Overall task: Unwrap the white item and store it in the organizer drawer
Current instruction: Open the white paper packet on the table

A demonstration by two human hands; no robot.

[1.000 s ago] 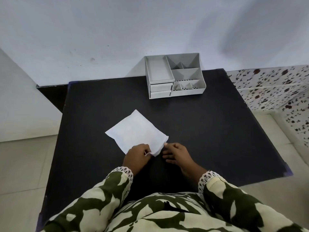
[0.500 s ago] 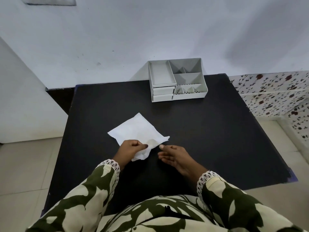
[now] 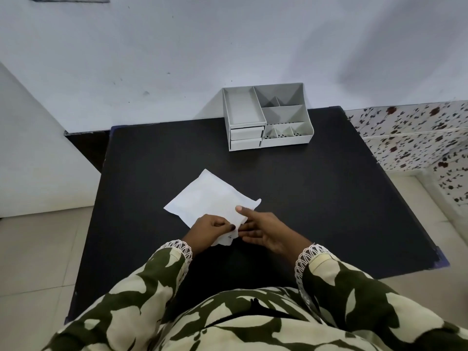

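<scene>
A flat white wrapped item (image 3: 207,198) lies on the black table (image 3: 316,198), near its middle front. My left hand (image 3: 210,228) pinches the wrapper's near corner, which is lifted and crumpled. My right hand (image 3: 263,229) has its thumb on top of the wrapper's near right edge and its fingers at the same corner. The grey organizer (image 3: 266,115) stands at the table's far edge against the wall. Its two small drawers (image 3: 246,138) at the front left are closed.
A white wall rises behind the table. A white cabinet side (image 3: 38,160) stands to the left and floral tiles (image 3: 417,138) to the right. Tiled floor shows on both sides. My patterned sleeves fill the bottom of the view.
My left hand has pulled the wrapper's near corner up and toward me. My right hand has moved left onto the wrapper's edge. The camera has tilted slightly.
</scene>
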